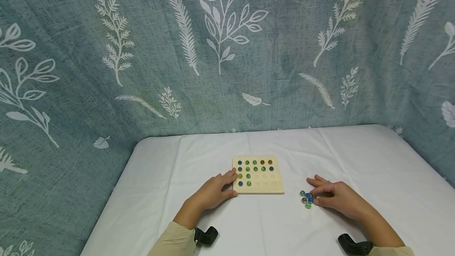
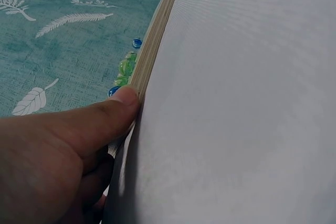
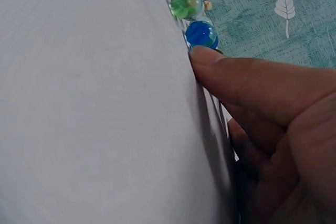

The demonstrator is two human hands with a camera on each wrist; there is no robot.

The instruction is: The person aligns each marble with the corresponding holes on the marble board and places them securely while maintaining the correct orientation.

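The left hand (image 1: pixel 213 192), fingers loosely extended, touches the left edge of the wooden board (image 1: pixel 266 189). Right of it and nearer, loose marbles (image 1: pixel 310 200) lie on the white surface (image 1: pixel 284 226); the right hand (image 1: pixel 340 200) touches them, though whether it pinches one I cannot tell.

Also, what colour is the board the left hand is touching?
The board is a pale, creamy yellow; it shows best in the head view.

Tabletop (image 1: pixel 277 224) white, faintly creased. Board (image 1: pixel 266 189) lies roughly midway between left and right edges; loose marbles (image 1: pixel 309 200) clustered right of it.
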